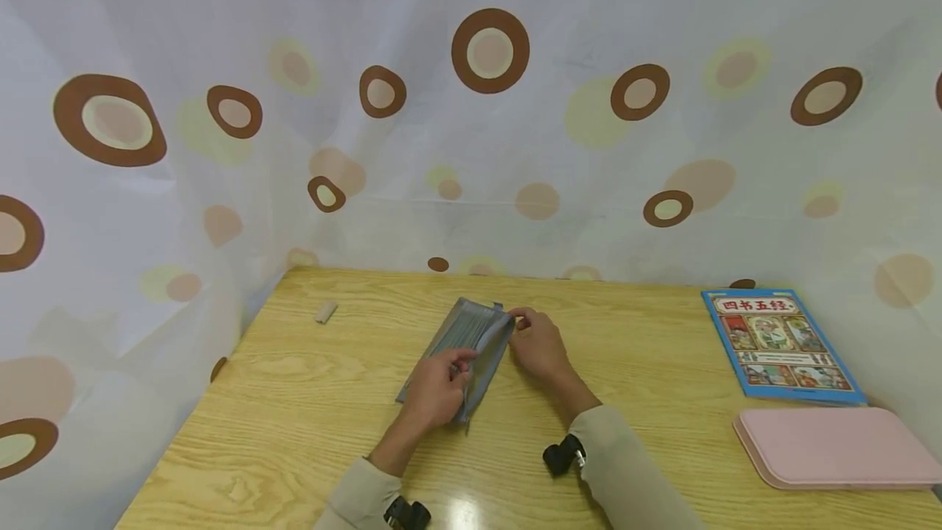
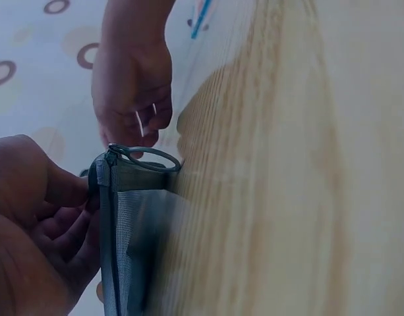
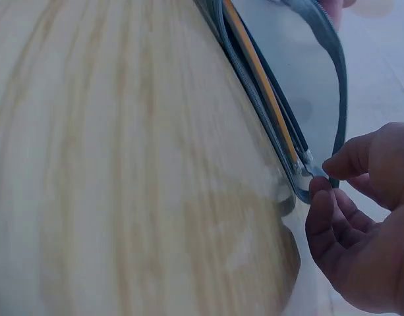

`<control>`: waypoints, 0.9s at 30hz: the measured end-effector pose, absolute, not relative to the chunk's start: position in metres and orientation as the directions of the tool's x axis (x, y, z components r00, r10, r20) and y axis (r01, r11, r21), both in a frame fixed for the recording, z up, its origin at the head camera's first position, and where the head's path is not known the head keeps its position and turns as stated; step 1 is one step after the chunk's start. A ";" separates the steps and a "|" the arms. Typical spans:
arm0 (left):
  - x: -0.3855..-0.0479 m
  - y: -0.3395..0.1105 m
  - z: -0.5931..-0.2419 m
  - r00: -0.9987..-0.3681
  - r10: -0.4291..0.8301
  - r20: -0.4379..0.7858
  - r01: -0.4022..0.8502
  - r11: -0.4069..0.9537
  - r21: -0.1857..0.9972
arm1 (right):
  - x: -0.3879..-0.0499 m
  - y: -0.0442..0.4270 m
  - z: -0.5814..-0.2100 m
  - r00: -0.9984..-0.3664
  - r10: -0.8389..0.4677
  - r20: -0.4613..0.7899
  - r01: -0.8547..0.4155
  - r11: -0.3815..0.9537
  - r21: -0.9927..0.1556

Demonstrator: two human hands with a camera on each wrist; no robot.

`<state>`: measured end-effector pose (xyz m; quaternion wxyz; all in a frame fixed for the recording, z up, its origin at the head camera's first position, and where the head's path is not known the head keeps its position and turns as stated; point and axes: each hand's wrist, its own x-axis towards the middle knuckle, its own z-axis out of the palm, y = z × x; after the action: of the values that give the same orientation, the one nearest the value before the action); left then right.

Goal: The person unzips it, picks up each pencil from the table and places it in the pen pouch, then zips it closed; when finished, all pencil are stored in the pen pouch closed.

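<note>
A grey zippered pouch [image 1: 458,332] with a mesh side lies slanted near the middle of the table, its mouth spread apart. My left hand [image 1: 437,391] pinches the pouch's rim near the close end; in the left wrist view, its thumb and fingers hold the edge beside the zipper. At the far corner, my right hand [image 1: 540,346] pinches the zipper end between thumb and index finger, plain in the right wrist view. Inside the mouth lie an orange stick [image 3: 264,79], pencil-like, and dark slim items. The rest of the contents is hidden.
A small beige piece [image 1: 326,312] lies at the back left of the wooden table [image 1: 294,424]. Over on the right are a blue-edged illustrated book [image 1: 783,346] and a pink case [image 1: 842,446]. A patterned curtain [image 1: 412,154] hangs behind the table.
</note>
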<state>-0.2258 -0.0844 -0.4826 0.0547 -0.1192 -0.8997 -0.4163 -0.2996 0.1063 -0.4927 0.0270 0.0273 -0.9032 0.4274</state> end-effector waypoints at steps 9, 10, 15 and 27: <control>-0.224 -0.088 -0.480 -0.952 0.256 0.170 0.299 0.649 0.699 | -0.299 0.119 -0.495 -0.989 -0.075 0.125 -0.138 0.755 -0.641; -0.224 -0.089 -0.480 -0.950 0.264 0.168 0.304 0.650 0.696 | -0.299 0.122 -0.495 -0.989 -0.081 0.124 -0.142 0.759 -0.635; -0.222 -0.092 -0.480 -0.939 0.292 0.179 0.334 0.660 0.673 | -0.297 0.135 -0.497 -0.992 -0.090 0.092 -0.128 0.760 -0.637; -0.230 -0.113 -0.475 -0.938 0.319 0.135 0.333 0.724 0.604 | -0.270 0.164 -0.487 -0.994 -0.087 0.070 -0.112 0.763 -0.637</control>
<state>-0.2303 -0.1130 -0.4750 0.0109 -0.1755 -0.9284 -0.3272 -0.2700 0.1637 -0.4870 0.0180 0.0531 -0.9386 0.3403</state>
